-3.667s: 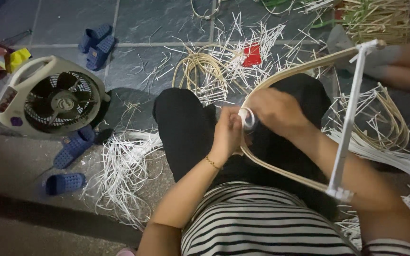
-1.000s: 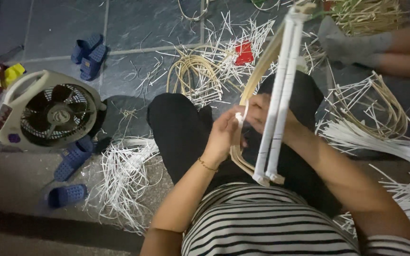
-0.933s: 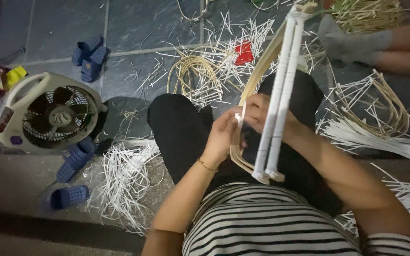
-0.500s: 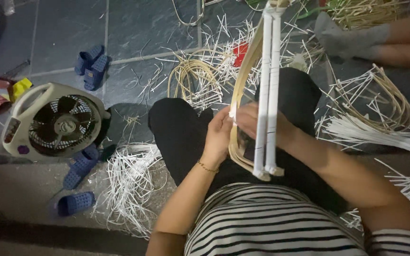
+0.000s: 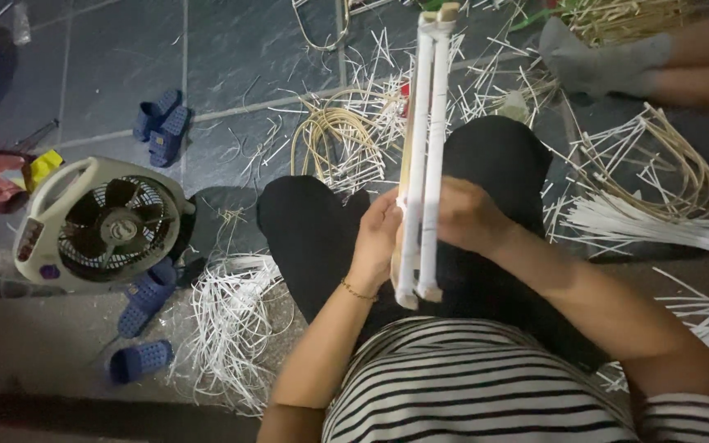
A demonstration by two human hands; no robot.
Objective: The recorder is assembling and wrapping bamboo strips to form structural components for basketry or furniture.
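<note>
Weaving work going on here, floor level. The person sits cross-legged on the dark tile floor (image 5: pixel 231 66) with a white-wrapped frame (image 5: pixel 424 148) held upright over the lap, seen nearly edge-on so it reads as 2 pale bars running from near the top of the view down to the striped shirt. A thin bent cane strip (image 5: pixel 404 123) hugs its left side.

The left hand (image 5: pixel 377 238) is curled against the left bar, fingers closed on it, gold bracelet at the wrist. The right hand (image 5: pixel 465 217) is wrapped around the right bar, clamped on the frame too. Can't really see the fingertips between the bars, so whether a strip is pinched there is anyone's guess.

My read: they're mid-wrap or mid-fitting on the frame, holding it steady while the cane gets seated. Next move probably needs 1 hand to loosen and slide along the bar while the other keeps the frame from twisting.

Around them: a small fan (image 5: pixel 104 226) to the left, blue slippers (image 5: pixel 162 123) beyond it, white strip offcuts (image 5: pixel 227 328) by the knee, and a coil of cane (image 5: pixel 338 139) ahead.
</note>
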